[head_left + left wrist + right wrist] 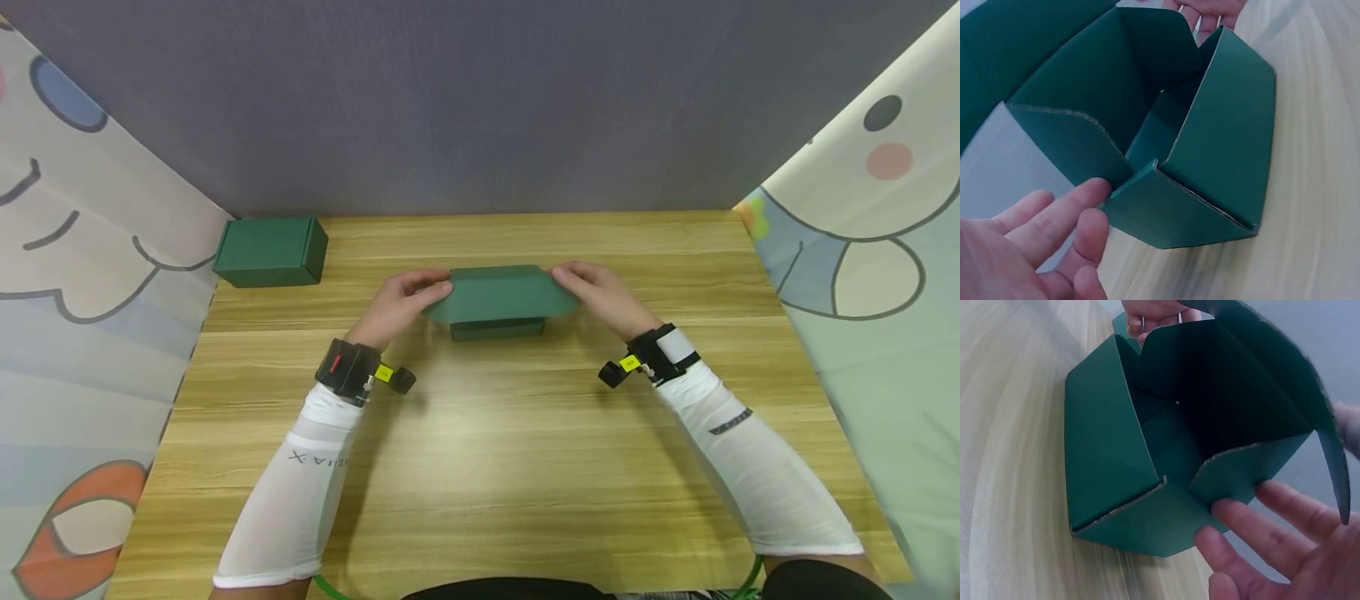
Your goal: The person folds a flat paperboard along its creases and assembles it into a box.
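A green cardboard box (498,331) stands on the table with its lid (510,292) raised and tilted over it. Both wrist views look into its open inside, where the side flaps (1072,134) lean between the back and side walls. My left hand (405,302) is at the box's left end; in the left wrist view its extended fingertips touch the side near the flap. At the other end is my right hand (597,293), whose outstretched fingers (1266,531) press the side wall and flap (1241,459). The thumbs' contact is partly hidden.
A second green box (272,252), closed, sits at the back left of the wooden table (495,467). A grey partition (480,108) rises behind the table. Printed cloth panels (862,275) border both sides.
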`<state>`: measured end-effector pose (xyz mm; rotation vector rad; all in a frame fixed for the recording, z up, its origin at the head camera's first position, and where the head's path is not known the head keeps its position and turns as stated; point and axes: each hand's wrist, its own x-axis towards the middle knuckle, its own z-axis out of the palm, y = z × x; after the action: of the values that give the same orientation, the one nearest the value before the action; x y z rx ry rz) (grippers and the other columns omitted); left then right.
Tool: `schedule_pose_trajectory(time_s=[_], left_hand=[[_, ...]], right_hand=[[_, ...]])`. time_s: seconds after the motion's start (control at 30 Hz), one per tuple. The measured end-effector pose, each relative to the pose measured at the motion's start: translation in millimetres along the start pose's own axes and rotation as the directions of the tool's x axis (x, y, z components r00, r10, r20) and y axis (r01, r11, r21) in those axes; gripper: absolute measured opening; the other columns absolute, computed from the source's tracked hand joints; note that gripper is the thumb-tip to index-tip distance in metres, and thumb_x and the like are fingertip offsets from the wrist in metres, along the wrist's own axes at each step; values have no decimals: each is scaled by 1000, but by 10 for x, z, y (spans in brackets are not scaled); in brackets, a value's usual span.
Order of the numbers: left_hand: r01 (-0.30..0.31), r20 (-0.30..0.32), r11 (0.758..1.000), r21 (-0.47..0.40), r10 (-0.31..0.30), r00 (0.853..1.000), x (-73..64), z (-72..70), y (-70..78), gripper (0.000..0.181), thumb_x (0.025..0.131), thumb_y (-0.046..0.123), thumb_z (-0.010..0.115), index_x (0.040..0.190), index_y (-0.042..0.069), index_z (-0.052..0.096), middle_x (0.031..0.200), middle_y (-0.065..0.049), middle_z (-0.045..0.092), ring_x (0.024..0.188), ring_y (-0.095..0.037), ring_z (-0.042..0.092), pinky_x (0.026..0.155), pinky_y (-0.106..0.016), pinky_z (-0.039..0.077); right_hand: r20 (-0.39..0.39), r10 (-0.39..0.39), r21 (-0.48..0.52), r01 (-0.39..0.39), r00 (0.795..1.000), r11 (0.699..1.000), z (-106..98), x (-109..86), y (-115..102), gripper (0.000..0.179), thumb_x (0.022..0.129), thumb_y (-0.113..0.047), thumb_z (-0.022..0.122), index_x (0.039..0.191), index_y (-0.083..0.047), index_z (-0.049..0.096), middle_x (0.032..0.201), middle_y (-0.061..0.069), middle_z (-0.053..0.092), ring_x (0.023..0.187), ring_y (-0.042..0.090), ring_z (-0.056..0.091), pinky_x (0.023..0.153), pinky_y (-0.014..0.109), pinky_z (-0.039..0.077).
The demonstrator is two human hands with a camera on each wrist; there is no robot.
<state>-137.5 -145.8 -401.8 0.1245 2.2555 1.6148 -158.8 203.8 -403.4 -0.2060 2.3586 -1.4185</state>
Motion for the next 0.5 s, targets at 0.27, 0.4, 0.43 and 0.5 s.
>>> schedule_pose_trajectory(time_s=[0.27, 0.4, 0.43, 0.5], left_hand=[[8, -29, 997, 77, -6, 1000, -6, 15, 20, 46, 103, 46, 62, 138, 17, 67, 146, -4, 64, 138, -24, 55, 119, -50, 42], [16, -40, 993, 117, -11, 999, -1, 39, 19, 41, 103, 43, 63, 135, 18, 69, 142, -3, 66, 123, -24, 59, 103, -42, 47], [18, -41, 992, 123, -13, 999, 0, 44, 16, 40, 103, 42, 64, 135, 19, 69, 143, -2, 66, 119, -23, 59, 99, -39, 48], [16, -38, 991, 132, -11, 999, 3, 50, 8, 39, 102, 39, 65, 136, 19, 69, 143, -1, 65, 110, -23, 58, 90, -36, 48]], right_hand=[[2, 21, -44, -21, 1000, 999, 40, -23, -46, 60, 102, -60, 56, 140, -15, 62, 146, 11, 62, 140, 30, 53, 119, 59, 38], [-1, 20, -65, -20, 1000, 998, 56, -24, -34, 54, 102, -54, 60, 138, -15, 64, 146, 11, 62, 139, 32, 54, 119, 60, 38], [-4, 18, -71, -19, 1000, 997, 61, -24, -27, 52, 102, -53, 61, 138, -15, 64, 146, 11, 62, 139, 32, 54, 119, 60, 38], [-11, 14, -83, -15, 1000, 996, 71, -24, -9, 49, 102, -51, 62, 137, -15, 65, 146, 10, 63, 138, 31, 55, 119, 58, 39]])
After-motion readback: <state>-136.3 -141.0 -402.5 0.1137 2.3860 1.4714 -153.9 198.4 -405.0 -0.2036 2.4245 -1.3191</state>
